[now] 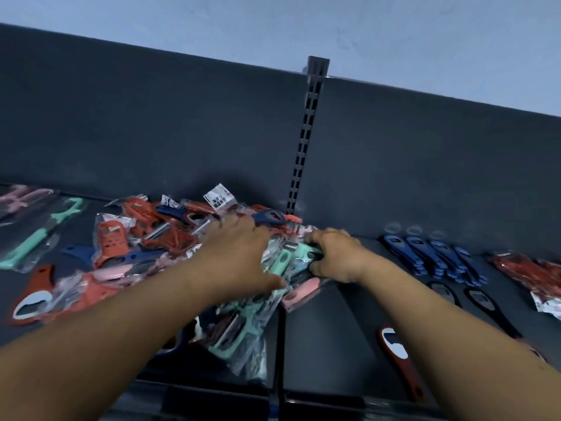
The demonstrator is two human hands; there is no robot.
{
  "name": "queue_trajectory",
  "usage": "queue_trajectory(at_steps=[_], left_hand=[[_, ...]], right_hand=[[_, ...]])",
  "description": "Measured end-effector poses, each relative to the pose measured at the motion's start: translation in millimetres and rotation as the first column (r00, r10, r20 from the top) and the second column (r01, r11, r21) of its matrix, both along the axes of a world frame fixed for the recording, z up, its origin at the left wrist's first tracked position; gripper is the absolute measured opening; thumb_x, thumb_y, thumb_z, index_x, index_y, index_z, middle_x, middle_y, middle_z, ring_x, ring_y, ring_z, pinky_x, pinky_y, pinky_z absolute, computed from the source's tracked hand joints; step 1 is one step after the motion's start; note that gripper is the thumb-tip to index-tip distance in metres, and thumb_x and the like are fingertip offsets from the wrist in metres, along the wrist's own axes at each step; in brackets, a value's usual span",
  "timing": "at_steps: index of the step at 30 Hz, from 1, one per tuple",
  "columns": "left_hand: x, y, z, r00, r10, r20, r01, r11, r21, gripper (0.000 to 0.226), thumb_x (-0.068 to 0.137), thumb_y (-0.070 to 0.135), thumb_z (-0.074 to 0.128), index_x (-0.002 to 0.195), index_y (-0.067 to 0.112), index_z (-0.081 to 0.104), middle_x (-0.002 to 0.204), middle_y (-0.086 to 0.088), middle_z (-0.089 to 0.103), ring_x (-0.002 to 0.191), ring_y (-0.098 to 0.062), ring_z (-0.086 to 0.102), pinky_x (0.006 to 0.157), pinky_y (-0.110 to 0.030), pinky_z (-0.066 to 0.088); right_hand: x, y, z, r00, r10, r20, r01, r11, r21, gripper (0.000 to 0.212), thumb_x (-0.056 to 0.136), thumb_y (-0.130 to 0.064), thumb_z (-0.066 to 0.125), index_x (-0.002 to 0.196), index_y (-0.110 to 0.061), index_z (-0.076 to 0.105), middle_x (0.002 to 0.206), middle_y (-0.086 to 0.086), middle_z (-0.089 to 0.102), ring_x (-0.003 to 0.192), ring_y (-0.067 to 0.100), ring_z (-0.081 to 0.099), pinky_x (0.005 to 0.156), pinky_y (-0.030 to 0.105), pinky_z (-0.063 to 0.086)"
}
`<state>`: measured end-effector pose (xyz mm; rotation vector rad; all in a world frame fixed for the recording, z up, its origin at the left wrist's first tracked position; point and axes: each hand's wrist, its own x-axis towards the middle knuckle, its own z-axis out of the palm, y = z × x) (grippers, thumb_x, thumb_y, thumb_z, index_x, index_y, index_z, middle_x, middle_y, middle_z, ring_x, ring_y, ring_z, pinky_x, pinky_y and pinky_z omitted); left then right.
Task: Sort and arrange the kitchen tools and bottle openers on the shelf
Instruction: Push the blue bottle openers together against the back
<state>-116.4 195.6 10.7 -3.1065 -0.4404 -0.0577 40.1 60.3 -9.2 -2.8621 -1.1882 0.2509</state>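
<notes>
Two hands in the pile [145, 235] of bagged tools, mid-shelf [334, 323]. Left hand [239, 253] lies flat on top, fingers spread wide, pressing the bags. Right hand [334, 256] at the pile's right edge, fingers curled round a mint-green tool [305, 250] in its bag. Further right: blue openers [434, 259] in an overlapping row by the back panel, black openers [498, 317] just in front, one red opener [406, 372] near the front edge.
</notes>
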Motion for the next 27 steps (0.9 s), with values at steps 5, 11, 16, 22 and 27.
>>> queue_trajectory(at_steps=[5,11,16,22,27], left_hand=[[-2.9,-11.9,-11.9,0.99,0.086,-0.111,-0.077,0.994,0.083,0.065,0.071,0.073,0.051,0.111,0.022,0.059,0.121,-0.005,0.053,0.121,-0.027,0.04,0.101,-0.045,0.023],[9.0,-7.2,-6.0,0.983,0.181,0.001,-0.178,0.967,-0.183,0.013,0.082,0.036,0.058,0.082,0.025,0.053,0.084,0.004,0.05,0.096,-0.024,0.053,0.084,-0.037,0.032],[12.5,-6.4,14.1,0.954,0.28,0.112,-0.109,0.667,-0.737,0.011,0.085,0.031,0.068,0.086,0.02,0.067,0.077,-0.006,0.07,0.065,-0.021,0.063,0.064,-0.029,0.048],[12.7,-12.4,39.8,0.845,0.478,0.238,0.061,0.357,-0.932,0.013,0.085,0.027,0.071,0.09,0.016,0.07,0.083,-0.005,0.072,0.062,-0.01,0.062,0.05,-0.019,0.045],[10.9,-6.7,41.9,0.721,0.552,0.419,0.142,0.475,-0.869,0.003,0.085,0.022,0.07,0.087,0.021,0.069,0.073,0.005,0.069,0.051,-0.003,0.058,0.052,-0.023,0.047]], right_hand=[[-3.7,-6.9,-0.1,0.998,0.034,0.057,-0.043,0.985,0.17,0.014,0.083,-0.018,0.058,0.085,-0.023,0.045,0.092,0.0,0.051,0.089,0.025,0.052,0.069,0.027,0.035],[2.7,-19.2,17.7,0.993,-0.013,0.117,-0.022,0.955,0.297,0.014,0.09,-0.016,0.053,0.103,-0.016,0.047,0.083,0.001,0.052,0.079,0.026,0.051,0.066,0.029,0.038],[18.2,-36.2,36.9,0.974,-0.013,-0.224,0.116,0.886,0.449,0.009,0.087,-0.013,0.062,0.085,-0.009,0.054,0.068,-0.002,0.049,0.064,0.016,0.047,0.06,0.028,0.038],[15.7,-49.3,55.0,0.677,0.115,-0.727,0.44,0.728,0.525,0.012,0.092,-0.005,0.056,0.081,-0.009,0.052,0.061,0.008,0.065,0.042,0.014,0.051,0.044,0.024,0.043],[-1.6,-31.0,58.2,0.444,0.228,-0.866,0.544,0.7,0.463,0.007,0.093,-0.013,0.057,0.089,-0.009,0.054,0.07,0.012,0.066,0.049,0.017,0.058,0.043,0.022,0.047]])
